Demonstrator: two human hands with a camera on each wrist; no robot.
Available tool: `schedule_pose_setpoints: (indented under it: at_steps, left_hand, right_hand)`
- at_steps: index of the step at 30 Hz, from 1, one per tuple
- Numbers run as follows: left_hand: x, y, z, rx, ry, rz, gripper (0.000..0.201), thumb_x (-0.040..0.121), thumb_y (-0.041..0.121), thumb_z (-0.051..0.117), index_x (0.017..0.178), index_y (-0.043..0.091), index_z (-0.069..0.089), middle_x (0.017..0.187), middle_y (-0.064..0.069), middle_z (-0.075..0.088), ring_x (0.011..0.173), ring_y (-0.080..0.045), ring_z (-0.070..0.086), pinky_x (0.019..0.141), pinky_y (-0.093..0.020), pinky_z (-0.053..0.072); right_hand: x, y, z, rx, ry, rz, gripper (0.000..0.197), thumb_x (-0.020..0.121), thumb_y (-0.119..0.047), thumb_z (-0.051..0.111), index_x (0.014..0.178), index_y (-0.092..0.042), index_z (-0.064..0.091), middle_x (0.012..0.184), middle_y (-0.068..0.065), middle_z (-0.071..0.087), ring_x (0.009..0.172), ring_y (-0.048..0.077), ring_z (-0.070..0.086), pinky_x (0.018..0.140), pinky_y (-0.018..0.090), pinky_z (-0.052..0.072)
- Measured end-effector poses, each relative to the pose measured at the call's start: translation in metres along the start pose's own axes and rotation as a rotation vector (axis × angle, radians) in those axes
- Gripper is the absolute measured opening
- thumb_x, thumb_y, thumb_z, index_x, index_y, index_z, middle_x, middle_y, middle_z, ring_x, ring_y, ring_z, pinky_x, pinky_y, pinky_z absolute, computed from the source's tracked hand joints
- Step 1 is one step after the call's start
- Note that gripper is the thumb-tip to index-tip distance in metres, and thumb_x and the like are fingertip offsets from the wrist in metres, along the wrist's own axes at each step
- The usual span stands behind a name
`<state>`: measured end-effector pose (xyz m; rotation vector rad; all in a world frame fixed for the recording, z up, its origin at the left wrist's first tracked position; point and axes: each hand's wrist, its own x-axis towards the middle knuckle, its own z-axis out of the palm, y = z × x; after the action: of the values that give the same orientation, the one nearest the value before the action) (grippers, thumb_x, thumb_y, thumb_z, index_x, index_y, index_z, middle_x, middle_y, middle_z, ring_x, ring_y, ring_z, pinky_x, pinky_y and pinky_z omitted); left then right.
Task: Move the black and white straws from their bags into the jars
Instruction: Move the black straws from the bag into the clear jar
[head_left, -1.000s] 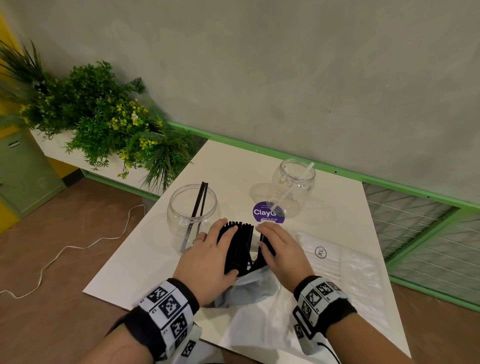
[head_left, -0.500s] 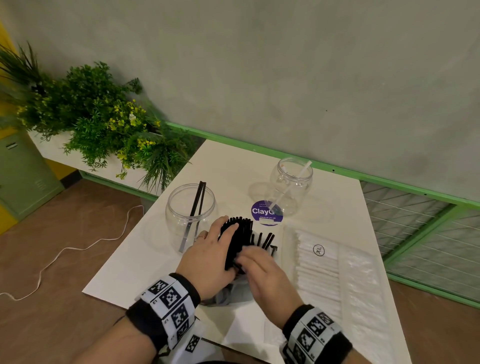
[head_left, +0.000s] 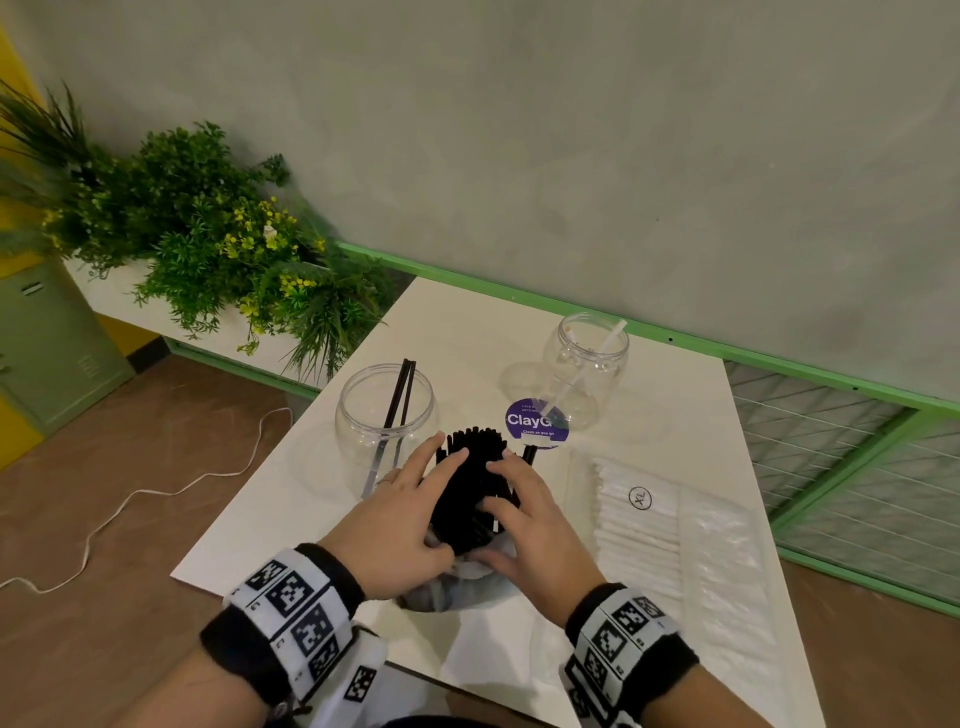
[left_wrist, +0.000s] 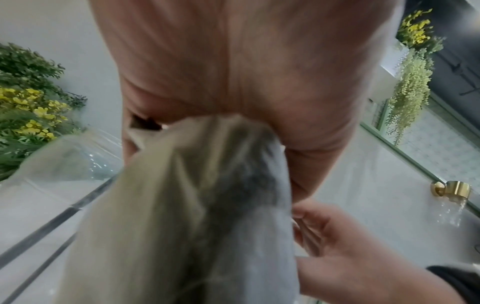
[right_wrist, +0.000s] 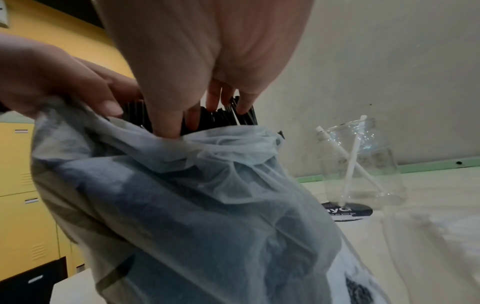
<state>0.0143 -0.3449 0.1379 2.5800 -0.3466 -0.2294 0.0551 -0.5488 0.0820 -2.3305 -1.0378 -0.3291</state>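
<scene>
A thick bundle of black straws (head_left: 470, 486) sticks up out of a crumpled clear bag (head_left: 452, 590) at the table's near middle. My left hand (head_left: 434, 501) wraps round the bundle's left side, thumb at the bag's rim. My right hand (head_left: 506, 512) grips the bundle from the right. In the right wrist view its fingers (right_wrist: 168, 121) dig into the black straws (right_wrist: 223, 117) above the bag (right_wrist: 207, 205). The left jar (head_left: 384, 421) holds two black straws (head_left: 402, 387). The right jar (head_left: 587, 371) holds white straws (head_left: 592, 358). A flat bag of white straws (head_left: 639, 525) lies to the right.
A purple round sticker (head_left: 535, 423) lies on the white table (head_left: 467, 332) between the jars. Green plants (head_left: 208, 244) stand off the table's left side, and a white cable (head_left: 130, 499) runs over the floor. A green-framed mesh fence (head_left: 857, 467) borders the right.
My right hand drew back across the bundle half a second ago and has returned to its right side, fingers among the straws. The left hand has kept its hold.
</scene>
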Motion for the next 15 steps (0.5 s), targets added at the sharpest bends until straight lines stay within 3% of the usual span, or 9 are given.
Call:
schedule_pose_setpoints:
  at_steps: [4, 9, 12, 15]
  left_hand:
    - [-0.004, -0.002, 0.003, -0.023, -0.004, 0.018, 0.096, 0.075, 0.044, 0.059, 0.148, 0.043, -0.003, 0.153, 0.024, -0.023, 0.146, -0.020, 0.011, 0.112, -0.035, 0.030]
    - [-0.004, 0.000, 0.004, -0.034, -0.003, 0.016, 0.102, 0.075, 0.039, 0.065, 0.149, 0.040, -0.006, 0.152, 0.023, -0.026, 0.146, -0.020, 0.011, 0.112, -0.033, 0.031]
    - [-0.004, 0.000, 0.004, -0.037, 0.004, 0.002, 0.100, 0.076, 0.038, 0.064, 0.149, 0.040, -0.005, 0.153, 0.023, -0.026, 0.145, -0.022, 0.013, 0.112, -0.033, 0.031]
    - [-0.004, 0.000, 0.004, -0.022, 0.023, -0.006, 0.094, 0.081, 0.034, 0.061, 0.149, 0.040, -0.004, 0.154, 0.022, -0.024, 0.145, -0.020, 0.017, 0.107, -0.032, 0.037]
  right_hand:
    - [0.006, 0.003, 0.004, -0.217, -0.170, -0.017, 0.053, 0.076, -0.056, 0.063, 0.106, -0.012, 0.064, 0.154, 0.011, 0.028, 0.148, 0.027, 0.010, 0.116, 0.044, 0.023]
    - [0.016, -0.008, 0.008, -0.274, -0.227, 0.068, 0.063, 0.065, -0.066, 0.050, 0.097, -0.015, 0.068, 0.157, 0.009, 0.021, 0.148, 0.021, -0.003, 0.118, 0.048, 0.012]
    - [0.017, -0.010, 0.013, -0.271, -0.185, 0.079, 0.057, 0.064, -0.064, 0.053, 0.089, -0.015, 0.069, 0.152, 0.009, 0.029, 0.147, 0.026, 0.007, 0.116, 0.046, 0.016]
    - [0.015, -0.007, 0.016, -0.233, -0.109, 0.063, 0.042, 0.065, -0.051, 0.059, 0.083, -0.014, 0.069, 0.137, 0.007, 0.043, 0.141, 0.027, 0.022, 0.109, 0.045, 0.028]
